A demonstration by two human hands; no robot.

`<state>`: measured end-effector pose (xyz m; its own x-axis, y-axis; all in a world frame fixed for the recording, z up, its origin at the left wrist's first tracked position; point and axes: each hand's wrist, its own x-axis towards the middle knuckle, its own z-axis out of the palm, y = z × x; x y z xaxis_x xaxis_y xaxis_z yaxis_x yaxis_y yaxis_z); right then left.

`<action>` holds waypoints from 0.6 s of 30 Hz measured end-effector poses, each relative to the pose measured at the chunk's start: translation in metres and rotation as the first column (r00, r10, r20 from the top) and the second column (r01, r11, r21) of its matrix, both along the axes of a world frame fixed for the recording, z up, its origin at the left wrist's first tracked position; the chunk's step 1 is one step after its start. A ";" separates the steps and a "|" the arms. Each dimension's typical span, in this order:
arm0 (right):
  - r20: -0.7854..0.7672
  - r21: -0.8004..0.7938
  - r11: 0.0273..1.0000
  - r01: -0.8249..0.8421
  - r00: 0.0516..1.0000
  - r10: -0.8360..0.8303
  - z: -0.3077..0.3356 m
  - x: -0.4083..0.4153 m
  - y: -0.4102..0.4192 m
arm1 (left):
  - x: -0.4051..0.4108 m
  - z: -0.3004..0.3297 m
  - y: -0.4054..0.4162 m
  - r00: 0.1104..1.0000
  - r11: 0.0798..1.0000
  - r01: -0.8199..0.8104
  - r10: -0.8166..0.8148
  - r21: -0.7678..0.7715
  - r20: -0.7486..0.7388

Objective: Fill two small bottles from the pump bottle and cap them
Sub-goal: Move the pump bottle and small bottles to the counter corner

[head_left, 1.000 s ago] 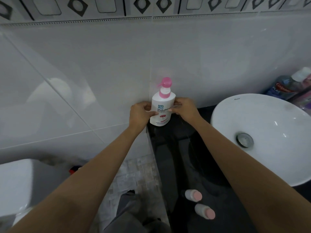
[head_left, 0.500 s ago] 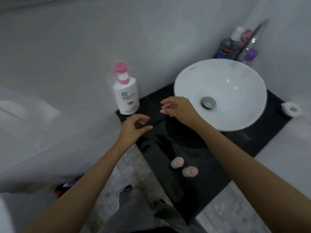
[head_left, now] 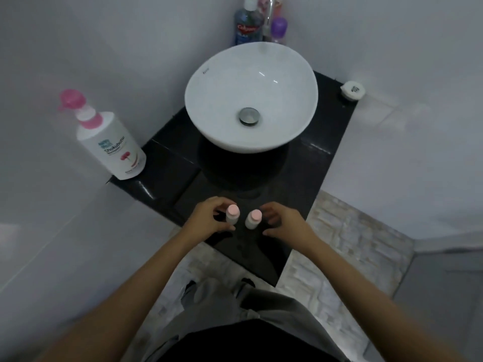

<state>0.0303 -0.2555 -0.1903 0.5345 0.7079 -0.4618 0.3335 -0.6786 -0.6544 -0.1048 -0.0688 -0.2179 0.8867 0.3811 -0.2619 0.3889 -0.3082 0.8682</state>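
Two small white bottles with pink caps stand side by side near the front edge of the black counter point(head_left: 170, 163). My left hand point(head_left: 206, 220) curls around the left small bottle point(head_left: 232, 215), with a finger at the cap and the thumb at the base. My right hand point(head_left: 285, 223) is cupped just right of the right small bottle point(head_left: 253, 219), fingers spread, with a small gap between them. The white pump bottle point(head_left: 109, 147) with a pink pump head stands at the counter's far left corner against the wall, with neither hand on it.
A white bowl sink point(head_left: 287, 126) fills the back of the counter. Behind it stand a blue mouthwash bottle point(head_left: 248, 24) and a purple-capped bottle point(head_left: 279, 28). A small white round object point(head_left: 352, 90) lies at the right corner. Tiled floor lies below the counter's edge.
Both hands let go of the pump bottle, drew back across the counter and came down around the two small bottles. The view tilted downwards.
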 end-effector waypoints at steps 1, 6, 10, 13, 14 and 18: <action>-0.005 0.006 0.999 0.031 1.000 -0.031 -0.004 -0.006 -0.001 | 0.000 -0.001 -0.002 1.000 1.000 -0.027 0.027 0.006 0.011; 0.052 0.085 0.985 0.149 0.987 -0.154 -0.014 -0.025 0.003 | -0.001 -0.004 -0.011 0.993 0.994 -0.101 0.098 0.036 0.069; 0.099 0.110 0.981 0.159 0.980 -0.170 -0.016 -0.025 0.007 | -0.003 -0.005 -0.012 0.989 0.992 -0.120 0.115 0.048 0.090; 0.109 0.112 0.985 0.133 0.983 -0.145 -0.015 -0.022 0.010 | -0.007 -0.005 -0.012 0.987 0.990 -0.133 0.127 0.053 0.099; 0.113 0.116 0.986 0.119 0.985 -0.132 -0.015 -0.021 0.010 | -0.008 -0.004 -0.012 0.985 0.988 -0.144 0.138 0.051 0.102; 0.104 0.134 0.989 0.060 0.992 -0.074 -0.010 -0.015 0.018 | -0.016 0.003 -0.008 0.969 0.974 -0.224 0.218 0.040 0.116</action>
<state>0.0148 -0.2374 -0.2006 0.6245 0.7194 -0.3042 0.3643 -0.6127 -0.7013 -0.1211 -0.0773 -0.2146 0.8012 0.5813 -0.1417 0.3553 -0.2717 0.8944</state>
